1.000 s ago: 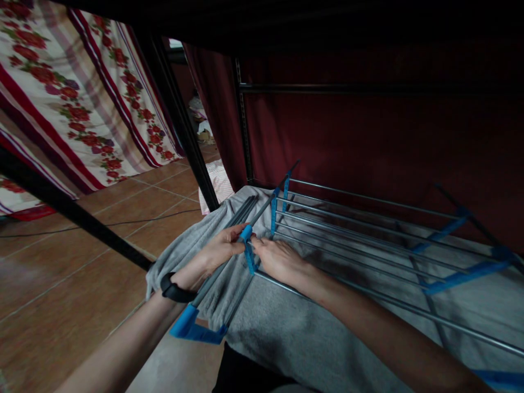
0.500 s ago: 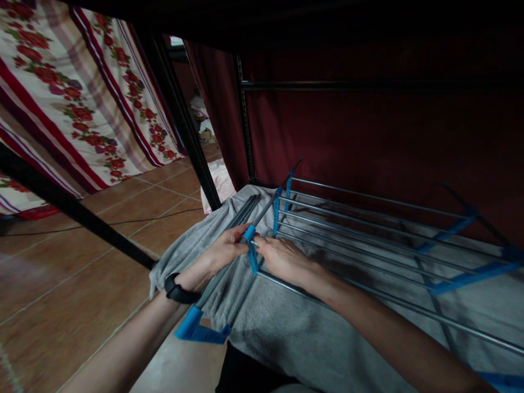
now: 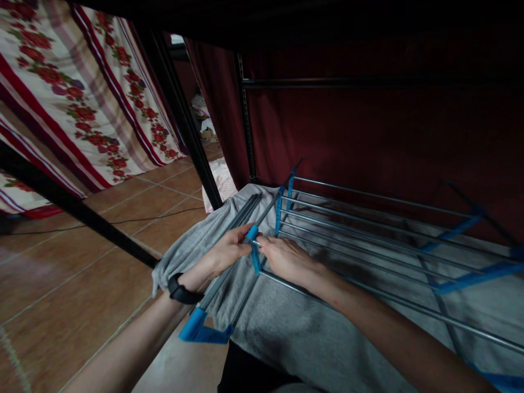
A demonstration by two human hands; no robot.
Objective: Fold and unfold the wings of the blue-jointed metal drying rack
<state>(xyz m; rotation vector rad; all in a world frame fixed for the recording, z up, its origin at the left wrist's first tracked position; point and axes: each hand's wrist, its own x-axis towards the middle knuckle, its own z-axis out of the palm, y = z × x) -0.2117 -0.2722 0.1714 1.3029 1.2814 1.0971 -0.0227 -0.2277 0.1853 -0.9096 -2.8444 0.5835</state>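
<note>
A drying rack of thin metal rods (image 3: 380, 299) and blue plastic joints lies across a grey blanket. My left hand (image 3: 229, 250), with a black band on its wrist, is closed around the blue plastic bracket (image 3: 254, 256) on the side tube, thumb and fingers on either side of it. Just right of the bracket, my right hand (image 3: 286, 261) pinches the end of a metal rod where it meets the bracket. Its fingertips are partly hidden behind the hand. At the near end of the side tube is a blue corner piece (image 3: 204, 329).
Several loose grey tubes (image 3: 245, 210) lie on the grey blanket (image 3: 295, 327) beyond my left hand. Black frame posts (image 3: 190, 125) and a dark red curtain (image 3: 368, 131) enclose the space. A floral cloth (image 3: 94, 103) hangs over the tiled floor (image 3: 82, 273) at left.
Both hands keep their hold at the bracket. The rack and hands sit slightly farther right in the view; no other clear difference.
</note>
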